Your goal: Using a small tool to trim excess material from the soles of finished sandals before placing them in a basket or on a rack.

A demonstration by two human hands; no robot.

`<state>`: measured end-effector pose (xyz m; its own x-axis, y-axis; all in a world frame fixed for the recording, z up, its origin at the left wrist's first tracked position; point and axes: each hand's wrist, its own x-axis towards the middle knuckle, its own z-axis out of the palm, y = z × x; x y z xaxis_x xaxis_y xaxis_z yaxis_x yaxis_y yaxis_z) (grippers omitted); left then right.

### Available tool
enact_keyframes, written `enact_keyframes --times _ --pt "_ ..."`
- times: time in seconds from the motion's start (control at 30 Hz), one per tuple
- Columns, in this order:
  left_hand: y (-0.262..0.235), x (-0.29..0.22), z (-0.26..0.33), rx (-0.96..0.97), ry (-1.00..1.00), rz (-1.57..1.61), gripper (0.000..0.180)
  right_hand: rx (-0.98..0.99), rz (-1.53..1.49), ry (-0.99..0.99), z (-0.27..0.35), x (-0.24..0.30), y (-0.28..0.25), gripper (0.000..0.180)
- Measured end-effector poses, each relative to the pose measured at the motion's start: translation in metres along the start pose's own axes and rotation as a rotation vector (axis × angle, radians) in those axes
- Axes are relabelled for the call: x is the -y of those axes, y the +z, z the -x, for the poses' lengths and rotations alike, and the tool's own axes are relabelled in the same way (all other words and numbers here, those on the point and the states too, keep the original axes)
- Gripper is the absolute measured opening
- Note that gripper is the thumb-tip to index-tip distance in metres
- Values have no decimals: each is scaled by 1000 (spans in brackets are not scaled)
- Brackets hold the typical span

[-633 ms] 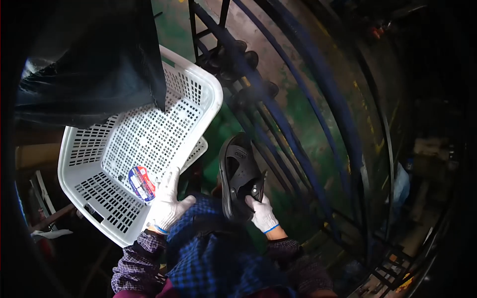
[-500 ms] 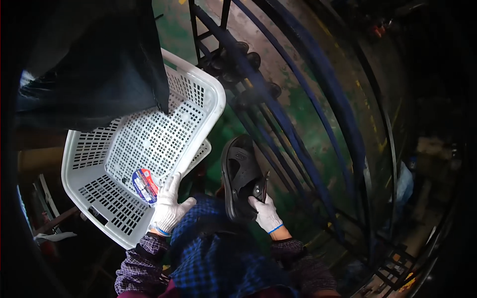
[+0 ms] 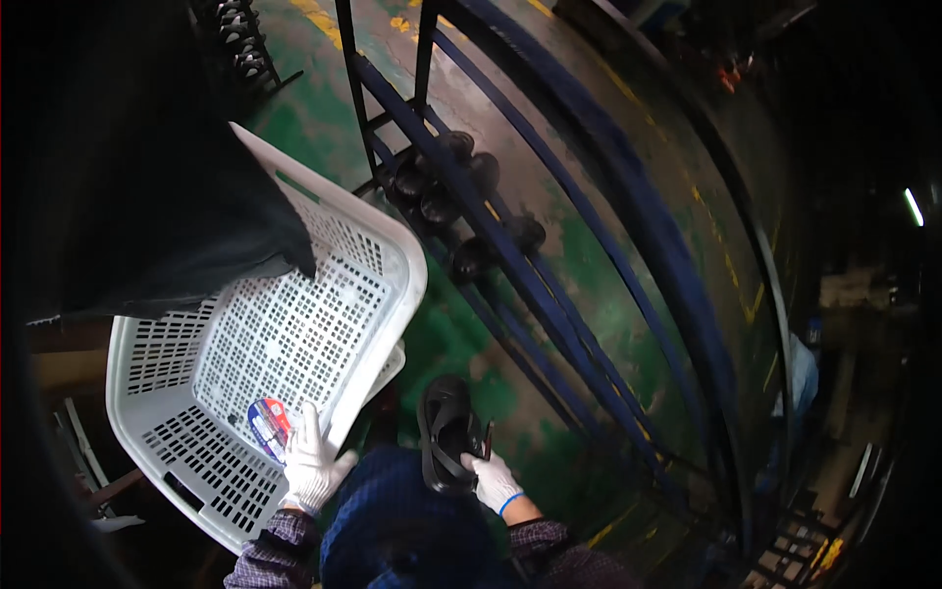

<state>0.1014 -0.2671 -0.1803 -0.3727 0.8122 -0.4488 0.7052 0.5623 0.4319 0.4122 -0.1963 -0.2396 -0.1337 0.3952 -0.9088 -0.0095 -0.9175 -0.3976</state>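
Observation:
My right hand (image 3: 495,481), in a white knit glove, grips a black open-backed sandal (image 3: 446,432) at its near right end. A thin, pointed dark tool (image 3: 488,440) sticks up from the same hand; its kind is unclear. To the left stands a white perforated plastic basket (image 3: 415,270) bearing a round red and blue label (image 3: 267,428). My left hand (image 3: 312,473), gloved as well, lies over the basket's near right rim. Its fingers are stretched out and the thumb is apart. Dark cloth (image 3: 196,226) hides the basket's far left part.
A long rack with blue rails (image 3: 559,314) curves along the right side. Several black shoes (image 3: 439,203) sit on it. More shoes (image 3: 235,44) stand on a rack at the far left. Yellow lines mark the green floor (image 3: 432,344).
The view has shifted, showing more floor and rack at the far side. The sandal has come nearer to my body with my right hand. My left hand stays on the basket rim.

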Motion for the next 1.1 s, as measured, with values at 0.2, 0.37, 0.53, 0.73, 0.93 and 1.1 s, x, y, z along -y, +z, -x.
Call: enact_keyframes --times 0.2,0.37,0.53,0.73,0.93,1.1 --pt "39 41 -24 4 -66 -57 78 -232 414 -70 -236 -28 -24 53" --pt "96 87 -109 -33 58 -112 75 -223 195 -436 -450 17 -2 54" --pt "126 117 -194 -64 246 -93 73 18 -25 -678 -587 138 14 60" --pt "92 124 -178 40 271 -107 70 45 184 -375 -508 98 125 66" --pt "39 111 -139 104 282 -12 67 58 637 -159 -290 13 48 60" --pt "14 134 -217 111 141 -155 77 -102 388 -152 -166 -72 -31 49"
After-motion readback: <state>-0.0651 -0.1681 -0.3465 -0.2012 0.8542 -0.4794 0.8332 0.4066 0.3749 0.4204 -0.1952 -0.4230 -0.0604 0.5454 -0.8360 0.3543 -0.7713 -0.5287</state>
